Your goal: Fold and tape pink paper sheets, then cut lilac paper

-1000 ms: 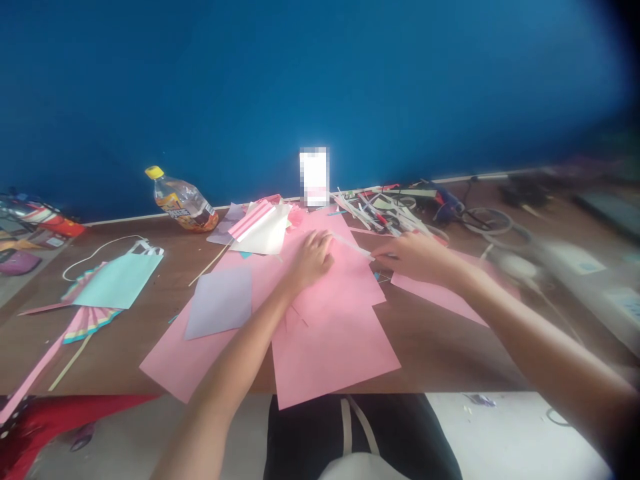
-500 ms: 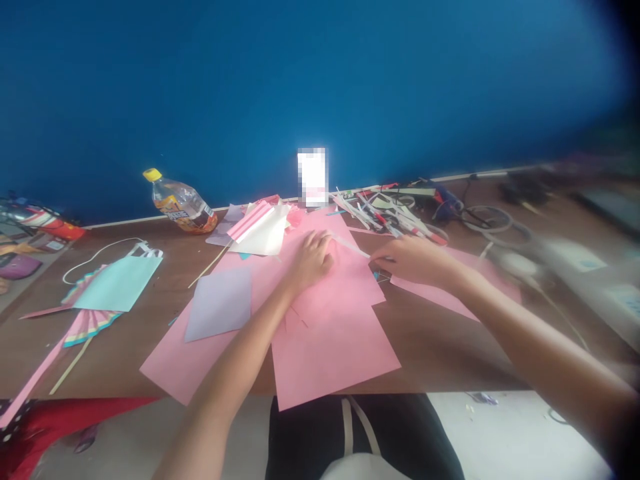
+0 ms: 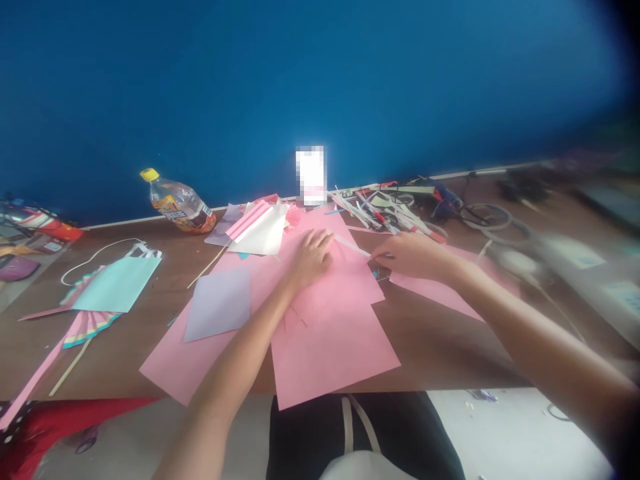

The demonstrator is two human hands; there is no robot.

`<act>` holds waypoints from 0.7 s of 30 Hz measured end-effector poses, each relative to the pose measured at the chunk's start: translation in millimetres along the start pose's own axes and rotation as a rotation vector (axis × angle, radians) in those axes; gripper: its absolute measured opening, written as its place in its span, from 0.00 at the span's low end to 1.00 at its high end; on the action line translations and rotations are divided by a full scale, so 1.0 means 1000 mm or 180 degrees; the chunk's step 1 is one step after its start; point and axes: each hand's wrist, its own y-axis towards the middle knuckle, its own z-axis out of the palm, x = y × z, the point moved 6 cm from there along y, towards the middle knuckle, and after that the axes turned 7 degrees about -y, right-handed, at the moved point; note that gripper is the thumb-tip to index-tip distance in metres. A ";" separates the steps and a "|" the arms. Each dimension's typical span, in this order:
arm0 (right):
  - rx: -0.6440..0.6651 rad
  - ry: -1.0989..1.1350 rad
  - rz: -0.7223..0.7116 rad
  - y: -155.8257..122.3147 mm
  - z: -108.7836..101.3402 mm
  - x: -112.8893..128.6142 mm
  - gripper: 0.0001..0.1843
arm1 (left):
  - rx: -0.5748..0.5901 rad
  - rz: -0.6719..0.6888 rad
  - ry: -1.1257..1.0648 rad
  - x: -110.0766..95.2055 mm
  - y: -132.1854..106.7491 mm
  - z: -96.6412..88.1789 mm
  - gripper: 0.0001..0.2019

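Observation:
My left hand (image 3: 313,257) lies on the pink paper (image 3: 335,347), its fingers spread and pressing down. A thin white strip (image 3: 351,247) runs across the paper from beside those fingertips to my right hand (image 3: 407,255). The right fingers are pinched together at the strip's near end; whether the strip is tape or paper I cannot tell. A lavender sheet (image 3: 219,305) rests on the pink paper left of my left forearm. Beyond my left hand sit a cream sheet (image 3: 260,233) and a pink-and-white pleated paper piece (image 3: 250,220).
At the back stand a blurred-out white screen (image 3: 313,177) and a tilted drink bottle (image 3: 180,207). Paper scraps and pens (image 3: 383,210) are heaped behind my right hand. A face mask (image 3: 117,280) covers part of a striped paper fan (image 3: 90,327) at left. Cables (image 3: 493,223) lie at right.
Both hands keep almost the same place and pose. The view has shifted very slightly; the white strip still reaches from beside the left fingers to the right hand.

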 end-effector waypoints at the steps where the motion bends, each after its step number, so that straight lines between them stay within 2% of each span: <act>1: 0.0018 -0.0005 0.0005 0.000 0.000 0.000 0.18 | 0.0011 0.0006 0.0008 0.000 0.000 0.000 0.27; 21: 0.0107 -0.0016 0.0041 -0.001 -0.002 0.006 0.17 | 0.0041 -0.0051 -0.0021 0.000 0.000 0.000 0.27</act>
